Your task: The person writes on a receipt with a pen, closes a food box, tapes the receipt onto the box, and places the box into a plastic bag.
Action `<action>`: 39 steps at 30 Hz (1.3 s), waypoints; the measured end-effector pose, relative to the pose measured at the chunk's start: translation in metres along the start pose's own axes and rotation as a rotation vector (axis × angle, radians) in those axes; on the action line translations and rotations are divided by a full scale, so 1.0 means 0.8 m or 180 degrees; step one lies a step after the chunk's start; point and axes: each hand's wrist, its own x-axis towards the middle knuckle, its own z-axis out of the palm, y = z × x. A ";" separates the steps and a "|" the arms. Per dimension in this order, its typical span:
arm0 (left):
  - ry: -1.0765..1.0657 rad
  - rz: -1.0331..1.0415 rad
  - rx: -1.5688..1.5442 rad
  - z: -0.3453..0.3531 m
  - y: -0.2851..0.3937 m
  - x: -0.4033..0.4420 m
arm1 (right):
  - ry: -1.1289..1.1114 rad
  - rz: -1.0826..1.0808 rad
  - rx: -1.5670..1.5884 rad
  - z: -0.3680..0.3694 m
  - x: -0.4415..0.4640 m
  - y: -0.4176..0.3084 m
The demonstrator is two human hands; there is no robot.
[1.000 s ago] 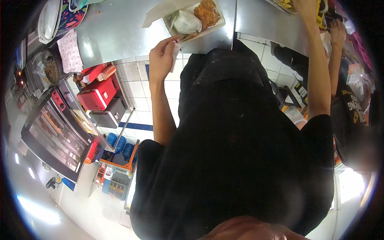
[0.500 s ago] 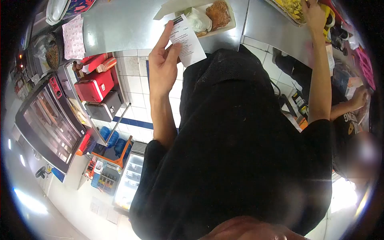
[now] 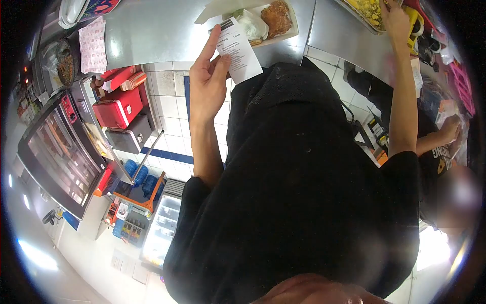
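A printed paper slip [image 3: 239, 52] is held up by my left hand [image 3: 208, 81], index finger along its edge and thumb against it. Behind the slip, on the steel counter, an open paper box [image 3: 292, 31] holds fried chicken [image 3: 277, 19] and a white wrapped bundle [image 3: 253, 25]. My right hand [image 3: 396, 23] reaches to the edge of a metal tray [image 3: 377, 29] of yellow food [image 3: 368, 11] at the top right. Its fingers are bent, and what they hold, if anything, is too small to make out.
Steel counter [image 3: 147, 38] runs along the top, with pink printed paper [image 3: 92, 46] on its left part. A red box [image 3: 119, 109] and a glass-fronted cabinet [image 3: 63, 154] stand at left. A co-worker [image 3: 439, 147] is at the right, near a pink basket [image 3: 460, 86].
My left hand has raised the slip from below the box's edge and turned its print into view. My right hand has moved down slightly to the tray. The view has shifted a little.
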 end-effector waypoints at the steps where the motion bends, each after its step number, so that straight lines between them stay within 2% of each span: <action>1: -0.0011 -0.0006 -0.0018 0.000 0.001 0.000 | 0.0007 -0.0037 -0.0037 0.002 -0.001 0.002; 20: 0.0000 0.0004 0.0116 0.002 0.005 -0.006 | -0.0246 -0.0166 -0.0266 0.021 -0.002 0.023; 23: -0.0025 0.0028 0.0068 0.003 0.004 -0.006 | -0.0438 0.0010 -0.0216 0.025 0.000 0.025; 26: -0.0039 -0.0070 -0.0023 0.005 0.008 -0.008 | -0.0561 -0.0122 -0.0302 0.025 0.005 0.032; 29: 0.0005 -0.0048 0.0228 0.003 0.013 -0.013 | -0.0873 0.0206 0.0029 0.039 0.015 0.057; 31: -0.0090 0.0009 0.0240 0.009 0.007 -0.005 | -0.0407 -0.0815 -0.0551 0.062 0.011 0.119; 32: -0.0142 -0.0039 0.0188 0.011 0.000 -0.003 | -0.0930 -0.0364 -0.0377 0.034 0.025 0.098; 34: -0.0348 -0.0026 0.0167 0.033 -0.007 0.011 | -0.1073 0.0158 0.0020 -0.004 0.029 0.066; 36: -0.0645 -0.0064 0.0345 0.051 -0.005 0.020 | -0.0812 -0.0095 -0.0238 0.020 0.015 0.071; 39: -0.1160 0.0466 0.0172 0.129 -0.033 0.063 | -0.0611 -0.0312 -0.0228 0.053 -0.011 0.067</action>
